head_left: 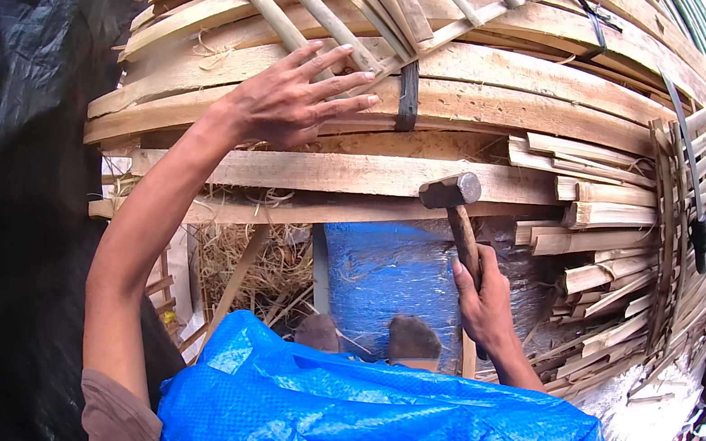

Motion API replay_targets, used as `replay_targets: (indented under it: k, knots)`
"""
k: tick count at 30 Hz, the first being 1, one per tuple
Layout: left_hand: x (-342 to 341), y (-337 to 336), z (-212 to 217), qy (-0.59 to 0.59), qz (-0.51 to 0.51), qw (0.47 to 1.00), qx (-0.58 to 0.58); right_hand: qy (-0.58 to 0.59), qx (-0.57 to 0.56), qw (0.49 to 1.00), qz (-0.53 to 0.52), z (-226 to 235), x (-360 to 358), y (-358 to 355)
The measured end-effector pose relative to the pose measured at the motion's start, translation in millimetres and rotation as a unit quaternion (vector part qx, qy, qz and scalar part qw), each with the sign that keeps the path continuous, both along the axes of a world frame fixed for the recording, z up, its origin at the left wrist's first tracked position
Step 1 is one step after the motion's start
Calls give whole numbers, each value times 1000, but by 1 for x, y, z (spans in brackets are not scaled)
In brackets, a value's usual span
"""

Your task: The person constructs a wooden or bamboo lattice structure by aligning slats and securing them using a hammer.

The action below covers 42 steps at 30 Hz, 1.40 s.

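One bare L hand point(284, 102), fingers spread, nothing held, over stacked planks point(516, 108); contact w/ wood can't be told. Slanted sticks point(311, 9) lie just beyond, on far side. Ctr-R: hammer point(464, 228), head above near planks, handle gripped by R hand point(486, 304), fingers closed. R side: split-wood pcs point(614, 214), piled. Risk (judged): stray swing toward L could hit L hand; a knock could also shift sticks, if loose.

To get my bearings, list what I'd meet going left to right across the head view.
Dark plastic sheet, left hand, black strap just right of that hand, hammer head, stacked split wood, black tool handle.
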<state>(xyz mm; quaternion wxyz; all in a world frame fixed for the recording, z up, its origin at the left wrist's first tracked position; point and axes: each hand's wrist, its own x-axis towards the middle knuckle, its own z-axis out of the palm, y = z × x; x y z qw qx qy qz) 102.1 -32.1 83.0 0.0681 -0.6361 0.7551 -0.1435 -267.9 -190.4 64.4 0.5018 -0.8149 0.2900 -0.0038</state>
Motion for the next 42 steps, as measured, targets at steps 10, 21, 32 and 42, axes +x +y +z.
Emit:
replay_targets:
  k: [10, 21, 32, 42]
  knots:
    - [3, -6, -4, 28, -86, 996, -22, 17, 36, 999, -18, 2, -4, 0]
    - [-8, 21, 12, 103, 50, 993, -12, -6, 46, 999, 0, -32, -31, 18]
    - [-89, 80, -20, 139, 99, 985, 3, -11, 134, 991, -16, -122, -105, 54]
    - [-103, 120, -29, 147, 168, 972, 81, 71, 95, 993, -11, -122, -103, 41]
